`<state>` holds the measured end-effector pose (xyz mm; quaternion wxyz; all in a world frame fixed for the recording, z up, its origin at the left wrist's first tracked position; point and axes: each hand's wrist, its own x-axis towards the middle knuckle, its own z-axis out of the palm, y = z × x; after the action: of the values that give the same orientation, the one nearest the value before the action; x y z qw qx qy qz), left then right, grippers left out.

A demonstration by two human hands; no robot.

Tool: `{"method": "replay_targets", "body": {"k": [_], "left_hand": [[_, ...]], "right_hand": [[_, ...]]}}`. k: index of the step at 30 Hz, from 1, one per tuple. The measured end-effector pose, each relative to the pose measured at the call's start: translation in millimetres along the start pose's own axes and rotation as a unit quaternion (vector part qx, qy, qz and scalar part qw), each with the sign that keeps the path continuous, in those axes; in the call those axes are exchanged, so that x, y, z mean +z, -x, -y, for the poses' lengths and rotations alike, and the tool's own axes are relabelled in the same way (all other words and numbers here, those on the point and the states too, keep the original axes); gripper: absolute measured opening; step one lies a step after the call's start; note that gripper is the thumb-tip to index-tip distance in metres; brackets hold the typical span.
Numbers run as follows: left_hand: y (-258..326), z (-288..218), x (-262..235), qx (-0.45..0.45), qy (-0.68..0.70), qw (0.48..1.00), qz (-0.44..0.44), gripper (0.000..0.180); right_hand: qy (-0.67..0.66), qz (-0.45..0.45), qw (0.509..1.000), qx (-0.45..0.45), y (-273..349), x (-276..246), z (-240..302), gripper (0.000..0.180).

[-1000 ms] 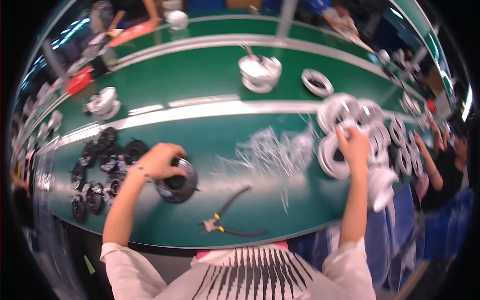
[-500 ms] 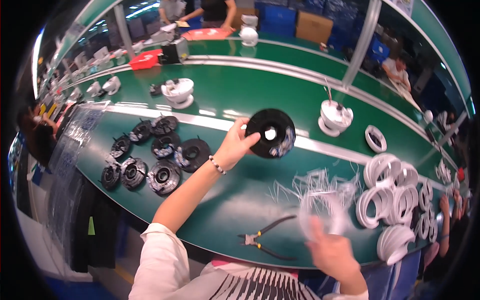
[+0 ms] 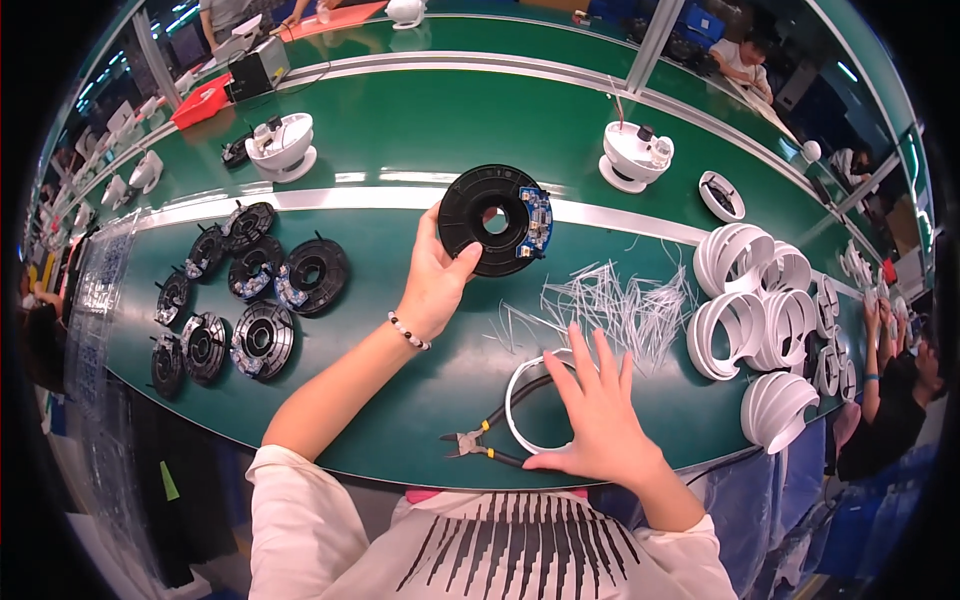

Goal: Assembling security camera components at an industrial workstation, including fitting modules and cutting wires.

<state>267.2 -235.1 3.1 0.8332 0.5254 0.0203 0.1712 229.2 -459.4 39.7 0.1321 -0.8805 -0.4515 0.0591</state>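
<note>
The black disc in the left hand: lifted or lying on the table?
Lifted: the left hand holds the black disc by its edge, raised above the green table.

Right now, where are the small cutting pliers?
In the head view, the pliers lie at the green table's near edge, beside the white ring under the right hand.

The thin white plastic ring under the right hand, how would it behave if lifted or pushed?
The thin white plastic ring looks slim and hollow, so probably light and a bit springy. Lying flat on the smooth green table, it would likely slide, not roll. The right hand spreads over it; a pinch grip may flex it.
</note>
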Motion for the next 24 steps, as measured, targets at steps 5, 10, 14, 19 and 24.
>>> {"method": "replay_targets", "body": {"k": [5, 10, 14, 19, 24], "left_hand": [[2.5, 12.0, 1.8, 0.017, -0.005, 1.0, -0.004, 0.05], [15.5, 28.3, 9.9, -0.008, -0.009, 1.0, 0.013, 0.046], [32.5, 38.2, 27.2, -0.037, -0.018, 0.998, 0.043, 0.046], [43.9, 35.7, 47.9, -0.144, 0.044, 0.98, 0.133, 0.064], [33.3, 7.8, 37.5, -0.31, 0.229, 0.899, 0.209, 0.069]], "right_hand": [[-0.084, 0.048, 0.995, 0.011, -1.1, 9.9, -13.6, 0.102], [-0.182, -0.076, 0.978, -0.064, -3.0, -5.0, -35.7, 0.102], [-0.526, -0.315, 0.79, 0.022, -27.7, -13.7, -44.9, 0.103], [-0.331, -0.318, 0.884, 0.087, -56.9, 17.9, -56.5, 0.107], [-0.48, -0.262, 0.833, 0.08, -52.3, 17.8, -52.3, 0.102]]}}
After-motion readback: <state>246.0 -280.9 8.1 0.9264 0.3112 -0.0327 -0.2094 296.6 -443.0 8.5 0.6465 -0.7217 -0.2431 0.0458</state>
